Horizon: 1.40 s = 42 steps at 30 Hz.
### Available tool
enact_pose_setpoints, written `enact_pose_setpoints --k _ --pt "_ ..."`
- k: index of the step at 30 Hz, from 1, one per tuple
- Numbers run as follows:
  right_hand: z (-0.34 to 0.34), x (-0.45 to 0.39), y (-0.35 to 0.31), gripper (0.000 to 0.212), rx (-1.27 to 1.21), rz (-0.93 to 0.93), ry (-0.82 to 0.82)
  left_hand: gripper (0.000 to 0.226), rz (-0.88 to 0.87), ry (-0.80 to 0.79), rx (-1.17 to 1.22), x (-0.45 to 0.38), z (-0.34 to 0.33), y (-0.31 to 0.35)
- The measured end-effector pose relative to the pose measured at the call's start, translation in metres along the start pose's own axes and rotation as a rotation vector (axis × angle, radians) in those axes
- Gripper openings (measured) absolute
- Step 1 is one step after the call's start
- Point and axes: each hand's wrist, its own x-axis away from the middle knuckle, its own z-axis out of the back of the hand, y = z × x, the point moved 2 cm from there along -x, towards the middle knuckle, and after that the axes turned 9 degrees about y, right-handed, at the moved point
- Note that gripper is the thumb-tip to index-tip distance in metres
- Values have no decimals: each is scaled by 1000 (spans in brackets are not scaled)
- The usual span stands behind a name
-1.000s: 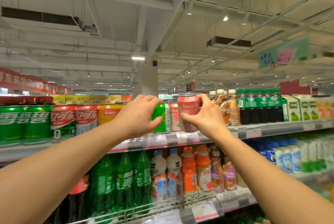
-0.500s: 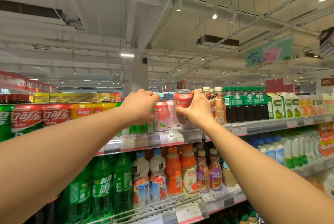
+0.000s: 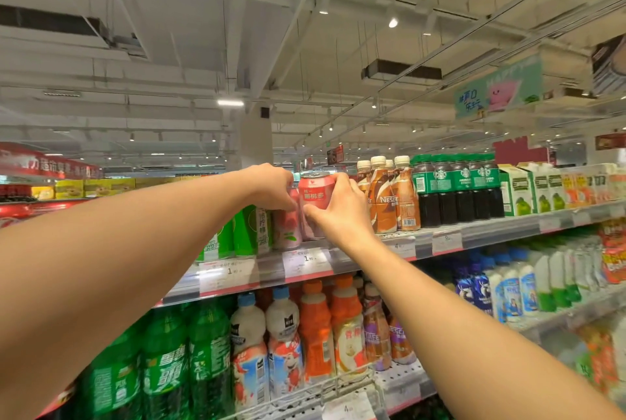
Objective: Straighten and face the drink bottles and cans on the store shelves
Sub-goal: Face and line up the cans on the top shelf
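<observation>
Your top shelf [image 3: 491, 231] carries coffee bottles [image 3: 386, 199] right of both hands and green cans [image 3: 244, 231] to their left. Your right hand [image 3: 342, 213] curls thumb and fingers around the pink can [image 3: 313, 198], upright near the shelf's front edge. Your left hand [image 3: 271, 187] curls its fingers over a neighbouring pink can [image 3: 288, 230] just beside it.

Both forearms [image 3: 111, 270] bare; no sleeves visible, seemingly unadorned.

Open air above tightly packed cans [image 3: 288, 226]
</observation>
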Motion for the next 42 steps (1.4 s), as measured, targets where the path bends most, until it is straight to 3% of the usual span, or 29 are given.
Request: enact_pose_setpoints --k 6,14,25,33,42 --pt "-4 -1 0 50 24 12 -17 49 14 14 11 -9 -3 -2" --pt "-3 -8 4 55 101 32 -61 65 10 29 111 -18 -7 -9" --pt "-4 -18 4 60 264 4 -126 61 6 35 170 -25 -9 -18" --pt "7 -28 4 52 335 55 -208 70 7 134 132 -19 -7 -18" --pt "7 -22 25 82 168 160 -158 68 -46 42 105 -12 -10 -15"
